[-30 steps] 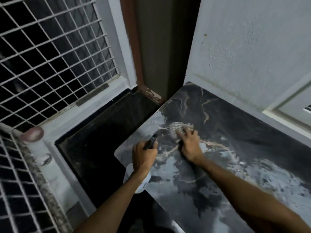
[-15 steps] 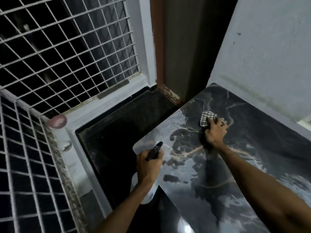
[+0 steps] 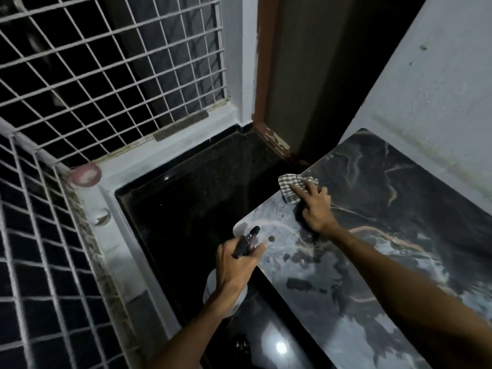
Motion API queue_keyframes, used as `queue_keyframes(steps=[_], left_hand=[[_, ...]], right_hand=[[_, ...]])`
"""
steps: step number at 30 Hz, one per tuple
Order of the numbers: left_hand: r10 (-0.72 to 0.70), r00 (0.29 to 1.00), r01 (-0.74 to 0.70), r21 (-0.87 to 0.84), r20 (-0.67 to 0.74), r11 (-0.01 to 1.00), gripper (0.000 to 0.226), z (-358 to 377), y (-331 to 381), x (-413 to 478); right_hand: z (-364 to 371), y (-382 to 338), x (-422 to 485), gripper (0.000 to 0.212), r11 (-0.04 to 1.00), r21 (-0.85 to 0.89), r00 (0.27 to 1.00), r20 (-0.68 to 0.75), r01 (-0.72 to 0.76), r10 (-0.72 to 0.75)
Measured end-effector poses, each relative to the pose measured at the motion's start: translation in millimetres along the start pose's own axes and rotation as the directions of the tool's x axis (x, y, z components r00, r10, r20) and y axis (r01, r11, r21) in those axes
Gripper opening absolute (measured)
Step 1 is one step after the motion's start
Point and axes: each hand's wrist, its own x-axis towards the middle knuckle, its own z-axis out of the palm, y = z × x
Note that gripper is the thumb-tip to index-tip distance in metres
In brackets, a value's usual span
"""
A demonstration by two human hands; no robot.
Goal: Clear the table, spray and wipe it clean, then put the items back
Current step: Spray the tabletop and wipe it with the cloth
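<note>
A dark marble-patterned table (image 3: pixel 394 214) fills the right side, its top wet and streaked. My right hand (image 3: pixel 314 206) presses a checked cloth (image 3: pixel 288 186) flat on the table's left edge, part of the cloth hanging past that edge. My left hand (image 3: pixel 237 265) grips a spray bottle (image 3: pixel 246 242) just off the table's near-left corner. The black nozzle points up and away; the pale bottle body shows below my wrist.
A black floor (image 3: pixel 191 198) lies left of the table. White metal grilles (image 3: pixel 106 75) close the left and far sides. A brown door frame (image 3: pixel 262 75) and a pale wall (image 3: pixel 431 89) stand behind the table. A pink round object (image 3: pixel 85 174) sits at the grille corner.
My right hand has slid the cloth away from me and left, out to the table's left edge. My left hand with the spray bottle has stayed near the corner.
</note>
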Motion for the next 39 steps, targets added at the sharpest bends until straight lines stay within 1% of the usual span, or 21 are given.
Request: queue_keyframes(steps=[2,4,6,8,9,12,13,16,17,19,21,22,24,26,30,31,33,35,36,37,39], left_hand=[[-0.012,0.999,0.012,-0.004,-0.038,1.000,0.059,-3,-8,-2],[-0.010,0.998,0.010,-0.005,-0.056,1.000,0.061,-6,-10,-7],[0.006,0.998,-0.007,-0.018,-0.060,1.000,0.058,-10,-12,-12],[0.026,0.998,-0.028,-0.034,-0.062,0.999,0.053,-16,-16,-13],[0.031,0.997,-0.034,-0.035,-0.072,0.999,0.052,-17,-21,-14],[0.038,0.989,-0.038,0.003,-0.141,0.999,0.063,-22,-29,-22],[0.056,0.989,-0.054,0.019,-0.139,0.998,0.065,-23,-29,-25],[0.074,0.994,-0.073,0.016,-0.075,0.997,0.058,-22,-28,-34],[0.059,0.997,-0.059,-0.012,-0.048,0.998,0.051,-20,-27,-36],[0.033,0.999,-0.032,-0.055,0.009,0.998,0.043,-14,-25,-44],[0.060,0.998,-0.058,-0.043,0.029,0.997,0.046,-4,-15,-61],[0.074,0.997,-0.073,-0.025,0.025,0.997,0.051,1,-10,-69],[0.083,0.996,-0.083,0.010,0.013,0.997,0.060,15,6,-89],[0.058,0.998,-0.058,0.002,0.023,0.998,0.060,28,21,-108],[0.079,0.993,-0.076,-0.037,0.086,0.996,0.054,58,31,-150],[0.079,0.994,-0.078,-0.006,0.080,0.997,0.053,66,32,-161],[0.083,0.994,-0.088,0.072,0.070,0.993,0.047,80,34,-178],[0.084,0.994,-0.090,0.082,0.072,0.993,0.045,91,38,-191],[0.076,0.994,-0.082,0.080,0.075,0.993,0.047,95,41,-197],[0.076,0.994,-0.081,0.069,0.073,0.994,0.050,96,45,-201],[0.078,0.994,-0.081,0.038,0.075,0.996,0.050,99,46,-208]], right_hand=[[-7,-1,7,0.077,0.984,0.054,0.983,-0.066,-0.168,0.172],[2,-29,-8,0.069,0.977,0.062,0.975,-0.073,-0.205,0.210],[25,-63,-40,0.068,1.000,0.016,0.999,-0.031,-0.022,0.022],[34,-72,-60,0.071,0.983,0.002,0.983,0.022,0.182,-0.182],[34,-68,-58,0.070,0.982,0.012,0.982,0.012,0.191,-0.191],[33,-78,-57,0.070,0.989,0.128,0.992,-0.088,-0.077,0.089],[38,-90,-66,0.072,0.991,0.129,0.995,-0.081,-0.044,0.055],[51,-86,-107,0.074,0.960,0.005,0.959,0.038,0.281,-0.281],[45,-64,-112,0.074,0.961,-0.015,0.961,0.037,0.276,-0.275],[25,-12,-119,0.070,1.000,-0.012,0.997,-0.083,0.000,-0.001],[1,39,-139,0.073,0.955,0.045,0.942,-0.156,-0.292,0.295],[-7,56,-153,0.073,0.933,0.029,0.923,-0.141,-0.359,0.359],[-17,83,-187,0.070,0.927,-0.048,0.926,-0.102,-0.371,0.365],[-21,109,-221,0.071,0.926,-0.065,0.925,-0.110,-0.372,0.364],[-30,152,-268,0.066,0.802,0.062,0.790,-0.142,-0.594,0.596],[-29,152,-279,0.066,0.794,0.070,0.782,-0.138,-0.604,0.608],[-21,137,-298,0.073,0.857,0.044,0.851,-0.097,-0.514,0.516],[-14,128,-315,0.077,0.946,0.019,0.944,-0.063,-0.324,0.324],[-16,129,-319,0.076,0.965,0.019,0.963,-0.063,-0.261,0.262],[-20,133,-318,0.076,0.965,0.037,0.962,-0.076,-0.260,0.262],[-29,135,-312,0.077,0.904,0.147,0.903,-0.103,-0.401,0.418]])
